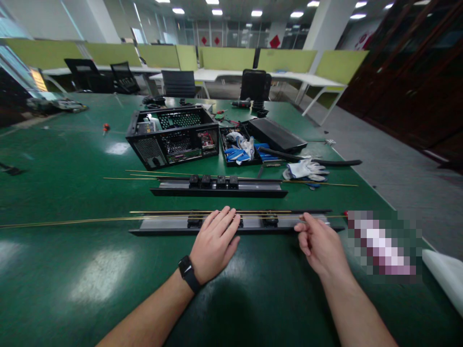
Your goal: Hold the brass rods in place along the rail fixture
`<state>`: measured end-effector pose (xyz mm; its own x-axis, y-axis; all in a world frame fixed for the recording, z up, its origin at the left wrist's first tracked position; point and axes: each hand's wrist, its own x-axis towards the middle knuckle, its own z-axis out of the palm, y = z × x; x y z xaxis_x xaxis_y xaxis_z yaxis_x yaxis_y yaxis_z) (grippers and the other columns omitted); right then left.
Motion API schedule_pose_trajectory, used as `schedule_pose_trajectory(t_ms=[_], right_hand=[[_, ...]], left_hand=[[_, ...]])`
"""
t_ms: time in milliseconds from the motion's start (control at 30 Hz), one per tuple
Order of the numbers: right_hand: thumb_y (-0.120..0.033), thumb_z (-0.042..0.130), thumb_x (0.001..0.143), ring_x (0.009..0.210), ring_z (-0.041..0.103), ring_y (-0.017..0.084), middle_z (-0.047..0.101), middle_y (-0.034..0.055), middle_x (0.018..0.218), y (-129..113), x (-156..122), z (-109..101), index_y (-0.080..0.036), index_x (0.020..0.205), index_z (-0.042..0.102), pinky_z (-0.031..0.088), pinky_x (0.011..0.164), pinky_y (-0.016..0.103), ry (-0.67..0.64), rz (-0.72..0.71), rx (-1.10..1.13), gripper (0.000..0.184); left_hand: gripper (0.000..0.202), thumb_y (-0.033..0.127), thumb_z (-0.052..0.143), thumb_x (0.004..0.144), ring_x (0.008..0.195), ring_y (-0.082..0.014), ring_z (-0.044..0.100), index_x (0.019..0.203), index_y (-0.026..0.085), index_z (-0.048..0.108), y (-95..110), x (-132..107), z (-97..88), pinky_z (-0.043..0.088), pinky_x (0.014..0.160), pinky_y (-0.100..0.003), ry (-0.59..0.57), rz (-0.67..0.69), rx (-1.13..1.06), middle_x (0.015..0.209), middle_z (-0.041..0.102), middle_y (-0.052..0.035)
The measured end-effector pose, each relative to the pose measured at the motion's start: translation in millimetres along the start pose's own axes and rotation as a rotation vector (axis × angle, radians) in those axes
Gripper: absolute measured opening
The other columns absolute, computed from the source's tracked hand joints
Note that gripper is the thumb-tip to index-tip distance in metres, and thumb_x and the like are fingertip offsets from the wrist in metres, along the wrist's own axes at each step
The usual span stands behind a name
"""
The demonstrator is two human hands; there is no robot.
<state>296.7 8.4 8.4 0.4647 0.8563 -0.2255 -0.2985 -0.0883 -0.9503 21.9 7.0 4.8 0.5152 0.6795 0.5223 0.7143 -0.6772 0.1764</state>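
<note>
resting l hand [216, 242] flat across rail [252, 224], fingers [221, 222] straight, nil held; r hand [320, 245] half-curled, hold unclear

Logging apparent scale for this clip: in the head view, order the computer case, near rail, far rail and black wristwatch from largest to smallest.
1. Computer case and near rail: too close to rank; the rail is longer, the case taller.
2. Far rail
3. Black wristwatch

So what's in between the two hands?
In the head view, part of the near rail lies between the left hand and right hand, with a black block, a dark bit peeking out beside the left hand, and thin gold rods.
</note>
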Motion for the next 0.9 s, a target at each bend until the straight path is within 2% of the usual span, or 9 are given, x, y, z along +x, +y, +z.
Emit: schedule_pose_trajectory(t_ms=[100, 233, 433, 600, 800, 900], right_hand=[[-0.046, 0.084, 0.072, 0.031, 0.04, 0.005, 0.066, 0.0013, 0.064, 1, -1, 1, -0.016, 0.081, 0.058, 0.023, 0.024, 0.015, -0.043, 0.015, -0.001, 0.04], [-0.05, 0.081, 0.074, 0.03, 0.042, 0.006, 0.069, 0.0049, 0.068, 2, -8, 9, -0.015, 0.084, 0.059, 0.021, 0.023, 0.016, -0.144, 0.103, -0.061, 0.042], [-0.045, 0.082, 0.074, 0.031, 0.042, 0.006, 0.067, 0.0015, 0.064, 0, -4, 4, -0.017, 0.082, 0.057, 0.025, 0.024, 0.016, 0.003, 0.001, 0.033, 0.038], [-0.047, 0.082, 0.075, 0.03, 0.041, 0.005, 0.069, 0.0038, 0.069, 3, -10, 11, -0.016, 0.082, 0.058, 0.022, 0.024, 0.015, -0.136, 0.075, -0.029, 0.04], [-0.048, 0.082, 0.074, 0.03, 0.043, 0.006, 0.066, 0.0019, 0.062, 3, -8, 11, -0.016, 0.083, 0.058, 0.025, 0.024, 0.015, -0.032, 0.022, 0.038, 0.041], [-0.046, 0.082, 0.075, 0.031, 0.043, 0.006, 0.066, 0.0021, 0.064, 5, -9, 10, -0.015, 0.086, 0.061, 0.024, 0.024, 0.015, -0.116, 0.057, 0.016, 0.039]], left_hand=[[0.054, 0.023, 0.054, 0.094, 0.143, -0.0275, 0.041, 0.147, 0.017, 0.045, 0, 0, -0.6, 0.035, 0.118, -0.049, 0.002, 0.002, -0.002, 0.149, 0.051, -0.0121], [0.055, 0.022, 0.054, 0.093, 0.142, -0.0277, 0.042, 0.148, 0.019, 0.045, 0, 1, -1.3, 0.036, 0.118, -0.05, 0.014, -0.001, -0.007, 0.149, 0.051, -0.012], [0.054, 0.023, 0.054, 0.094, 0.143, -0.0273, 0.041, 0.147, 0.018, 0.045, 0, 0, -1.6, 0.035, 0.118, -0.049, -0.009, -0.002, -0.009, 0.15, 0.05, -0.0118], [0.055, 0.023, 0.055, 0.093, 0.142, -0.0277, 0.042, 0.147, 0.02, 0.046, 0, -1, -0.9, 0.036, 0.118, -0.05, 0.006, -0.011, -0.014, 0.149, 0.051, -0.0119], [0.056, 0.023, 0.055, 0.093, 0.142, -0.0284, 0.042, 0.148, 0.021, 0.045, -1, 0, -0.5, 0.037, 0.116, -0.051, 0.013, -0.008, -0.018, 0.148, 0.052, -0.0119], [0.055, 0.024, 0.055, 0.093, 0.143, -0.0279, 0.042, 0.147, 0.02, 0.046, 0, 0, -0.7, 0.036, 0.118, -0.05, 0.011, -0.008, -0.016, 0.149, 0.051, -0.0114]])
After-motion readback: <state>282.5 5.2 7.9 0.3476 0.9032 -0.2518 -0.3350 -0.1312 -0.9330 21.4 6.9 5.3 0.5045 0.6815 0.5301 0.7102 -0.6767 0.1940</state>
